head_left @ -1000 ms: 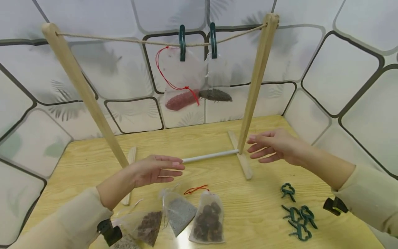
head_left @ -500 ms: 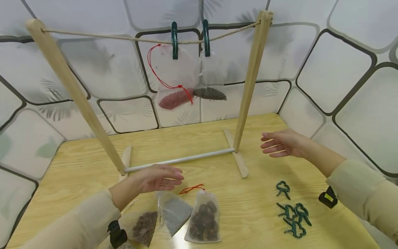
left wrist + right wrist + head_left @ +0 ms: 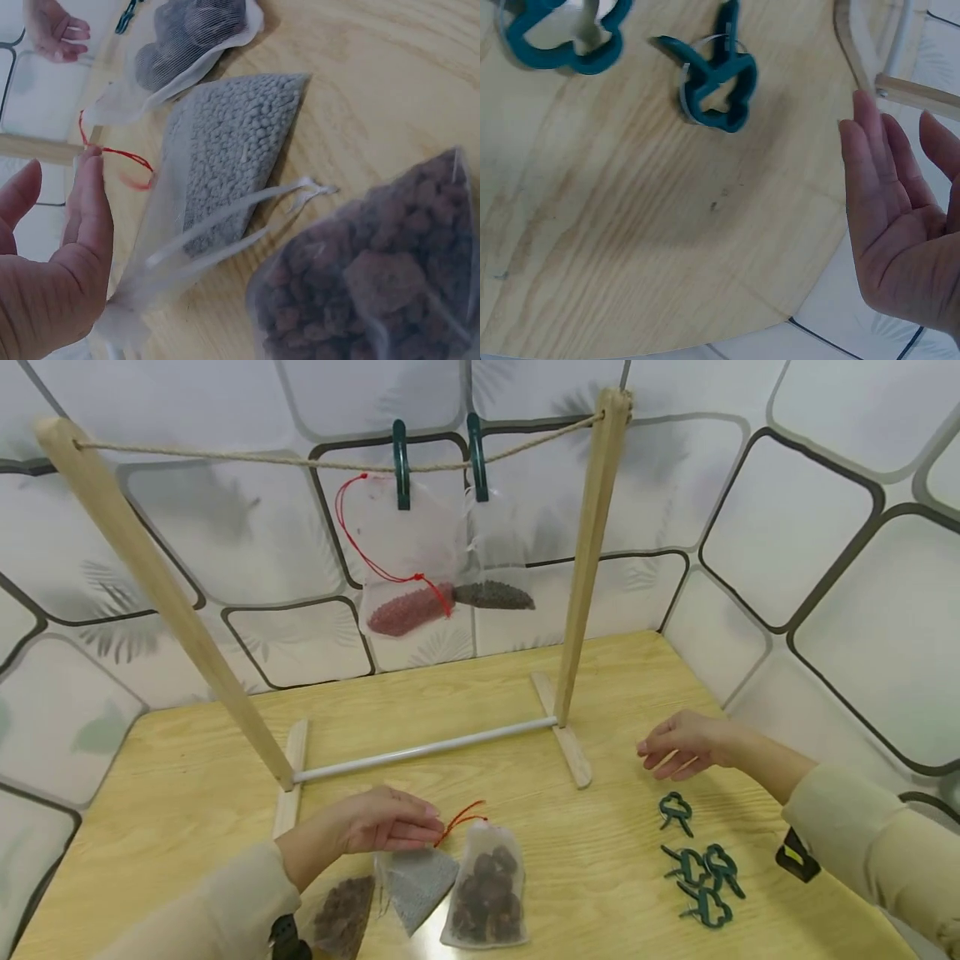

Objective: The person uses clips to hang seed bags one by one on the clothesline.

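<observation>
My left hand (image 3: 386, 821), fingers fairly straight and holding nothing, hovers by the red drawstring (image 3: 467, 817) of a mesh bag of dark round pieces (image 3: 487, 893). Just below that hand lies a sheer bag of grey pellets (image 3: 232, 150), with a bag of brown chunks (image 3: 367, 277) beside it. My right hand (image 3: 686, 746) holds nothing, its fingers loosely bent, above the table behind a single green spring clip (image 3: 676, 812). Several more green clips (image 3: 705, 881) lie in a group nearer me.
A wooden stand with a left post (image 3: 165, 593), a right post (image 3: 591, 552) and a white crossbar (image 3: 427, 750) stands behind the bags. Two green clips hold a pink-filled bag (image 3: 408, 608) and a dark-filled bag (image 3: 493, 595) on its rope (image 3: 225, 456).
Both hands have come down and nearer to me, the left toward the bags, the right toward the clips. The head view has shifted to the right.
</observation>
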A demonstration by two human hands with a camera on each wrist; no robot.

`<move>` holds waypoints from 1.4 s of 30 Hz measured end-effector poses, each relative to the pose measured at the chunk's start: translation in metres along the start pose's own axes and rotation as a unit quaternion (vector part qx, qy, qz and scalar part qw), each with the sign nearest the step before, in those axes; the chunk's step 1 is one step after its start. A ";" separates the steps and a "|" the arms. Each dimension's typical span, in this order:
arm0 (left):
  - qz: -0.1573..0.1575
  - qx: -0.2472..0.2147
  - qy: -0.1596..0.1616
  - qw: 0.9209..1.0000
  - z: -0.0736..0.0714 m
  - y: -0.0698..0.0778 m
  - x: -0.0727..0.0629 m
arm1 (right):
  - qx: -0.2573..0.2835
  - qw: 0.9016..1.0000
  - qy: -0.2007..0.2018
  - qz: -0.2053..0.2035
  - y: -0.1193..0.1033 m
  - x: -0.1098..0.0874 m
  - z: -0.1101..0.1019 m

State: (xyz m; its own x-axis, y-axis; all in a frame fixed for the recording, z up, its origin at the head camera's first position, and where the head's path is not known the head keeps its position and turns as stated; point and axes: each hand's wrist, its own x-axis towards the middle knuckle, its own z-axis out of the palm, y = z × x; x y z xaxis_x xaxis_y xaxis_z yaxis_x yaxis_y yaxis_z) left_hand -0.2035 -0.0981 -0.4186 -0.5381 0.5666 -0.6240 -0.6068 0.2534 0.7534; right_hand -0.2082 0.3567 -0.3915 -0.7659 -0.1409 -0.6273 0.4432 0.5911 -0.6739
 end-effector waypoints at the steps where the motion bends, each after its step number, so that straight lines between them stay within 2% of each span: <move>1: -0.002 0.003 0.004 1.000 0.002 -0.003 0.000 | -0.010 1.000 -0.001 0.000 0.002 0.001 0.002; 4: 0.009 0.027 0.025 0.999 0.008 -0.008 0.002 | -0.030 1.000 0.005 -0.003 0.008 0.002 0.004; 8: 0.031 0.079 0.061 0.995 0.017 -0.011 0.004 | -0.038 0.999 0.004 -0.004 0.016 0.001 0.003; 11: 0.032 0.099 0.077 0.992 0.019 -0.012 0.003 | -0.046 0.999 0.001 0.005 0.022 0.000 0.001; 15: 0.030 0.100 0.067 0.992 0.020 -0.014 0.004 | -0.069 0.998 0.001 0.010 0.029 -0.001 0.000; 19: 0.047 0.095 0.052 0.993 0.023 -0.017 0.009 | -0.110 0.994 -0.001 0.005 0.031 -0.002 0.000; 22: 0.063 0.094 0.050 0.992 0.027 -0.018 0.014 | -0.152 0.988 0.006 0.005 0.032 -0.002 0.000; 27: 0.073 0.096 0.042 0.992 0.033 -0.020 0.023 | -0.207 0.978 0.021 -0.006 0.032 -0.002 0.000; 31: 0.072 0.107 0.047 0.991 0.037 -0.022 0.031 | -0.211 0.977 0.012 -0.020 0.031 -0.002 0.004; 38: 0.061 0.087 0.049 0.993 0.043 -0.026 0.041 | -0.165 0.986 -0.004 0.029 0.033 -0.007 0.007; 42: 0.058 0.096 0.044 0.993 0.046 -0.026 0.045 | -0.140 0.989 -0.003 0.045 0.038 -0.008 0.007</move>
State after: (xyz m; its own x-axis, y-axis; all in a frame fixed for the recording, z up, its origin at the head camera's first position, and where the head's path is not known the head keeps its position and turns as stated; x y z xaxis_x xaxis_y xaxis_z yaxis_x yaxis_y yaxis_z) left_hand -0.1844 -0.0430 -0.4567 -0.6523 0.5322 -0.5397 -0.4194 0.3396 0.8419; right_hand -0.1820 0.3748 -0.4142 -0.7254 -0.0823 -0.6834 0.3629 0.7979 -0.4814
